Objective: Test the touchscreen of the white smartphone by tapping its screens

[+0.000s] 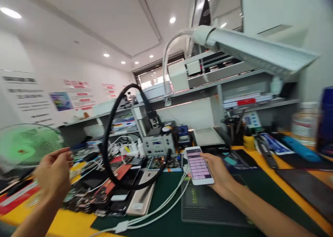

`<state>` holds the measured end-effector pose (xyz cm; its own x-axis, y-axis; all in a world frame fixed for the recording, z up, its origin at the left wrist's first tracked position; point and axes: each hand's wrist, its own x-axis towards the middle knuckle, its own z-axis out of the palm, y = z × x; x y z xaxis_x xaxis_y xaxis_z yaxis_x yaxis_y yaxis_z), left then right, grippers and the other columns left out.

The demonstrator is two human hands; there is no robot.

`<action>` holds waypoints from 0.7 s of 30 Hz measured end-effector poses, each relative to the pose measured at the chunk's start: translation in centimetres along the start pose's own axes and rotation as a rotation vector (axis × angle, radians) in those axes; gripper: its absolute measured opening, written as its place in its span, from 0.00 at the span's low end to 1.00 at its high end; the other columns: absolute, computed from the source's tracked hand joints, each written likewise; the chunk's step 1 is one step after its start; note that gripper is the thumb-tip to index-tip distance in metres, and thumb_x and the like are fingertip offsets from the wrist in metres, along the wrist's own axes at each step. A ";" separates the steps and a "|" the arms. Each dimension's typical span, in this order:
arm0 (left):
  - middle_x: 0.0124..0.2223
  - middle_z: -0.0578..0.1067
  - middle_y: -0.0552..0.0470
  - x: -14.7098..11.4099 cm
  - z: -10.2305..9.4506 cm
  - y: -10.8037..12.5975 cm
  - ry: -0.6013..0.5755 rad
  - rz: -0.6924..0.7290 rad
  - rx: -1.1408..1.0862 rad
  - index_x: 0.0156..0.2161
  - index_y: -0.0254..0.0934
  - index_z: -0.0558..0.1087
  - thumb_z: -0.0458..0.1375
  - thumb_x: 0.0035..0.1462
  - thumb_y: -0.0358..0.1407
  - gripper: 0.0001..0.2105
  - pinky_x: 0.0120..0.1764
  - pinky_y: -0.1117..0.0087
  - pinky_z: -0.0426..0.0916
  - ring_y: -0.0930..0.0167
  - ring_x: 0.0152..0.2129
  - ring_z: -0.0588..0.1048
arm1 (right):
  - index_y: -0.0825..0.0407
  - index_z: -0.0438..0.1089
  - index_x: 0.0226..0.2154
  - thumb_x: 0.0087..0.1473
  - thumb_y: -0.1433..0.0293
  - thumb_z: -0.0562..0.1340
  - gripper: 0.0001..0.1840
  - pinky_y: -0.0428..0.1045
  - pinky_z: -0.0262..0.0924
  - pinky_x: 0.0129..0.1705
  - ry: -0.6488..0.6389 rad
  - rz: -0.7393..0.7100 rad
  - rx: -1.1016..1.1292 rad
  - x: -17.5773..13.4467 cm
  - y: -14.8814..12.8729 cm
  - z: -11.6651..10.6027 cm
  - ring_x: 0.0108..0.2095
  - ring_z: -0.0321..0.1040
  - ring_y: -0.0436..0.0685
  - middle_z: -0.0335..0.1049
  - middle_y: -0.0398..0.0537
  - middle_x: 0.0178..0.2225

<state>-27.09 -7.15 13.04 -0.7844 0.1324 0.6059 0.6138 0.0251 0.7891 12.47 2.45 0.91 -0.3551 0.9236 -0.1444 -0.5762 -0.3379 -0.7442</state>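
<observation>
My right hand [217,172] is closed on a white smartphone [200,169], its lit screen showing rows of a list or keys. The phone is tilted above a dark ridged pad [213,205], and white cables run just left of it. My left hand [53,174] is raised at the left, in front of a green fan [24,148]. Its fingers are curled together, and whatever may be between them is hidden. Between my hands lie several phones and loose parts, among them a gold phone [142,193] face down.
A black hose [106,146] loops up from a grey soldering station [157,144]. White three-way cable [121,226] crosses the green mat [166,181]. A white lamp [255,49] hangs overhead. Tools, a blue tube and a clear bottle [304,124] stand at the right.
</observation>
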 end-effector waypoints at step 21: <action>0.41 0.74 0.43 -24.1 13.5 5.3 -2.023 -1.126 -0.941 0.49 0.32 0.71 0.56 0.45 0.37 0.23 0.36 0.62 0.70 0.63 0.36 0.75 | 0.53 0.72 0.48 0.48 0.70 0.60 0.23 0.52 0.65 0.43 -0.106 -0.143 -0.282 0.4 -0.7 -1.0 0.41 0.73 0.61 0.78 0.50 0.42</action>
<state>-3.74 3.13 1.30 0.6699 0.7177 -0.1901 -0.3709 0.5453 0.7517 13.51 3.22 0.76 -0.3685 0.9291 0.0322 -0.4044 -0.1290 -0.9054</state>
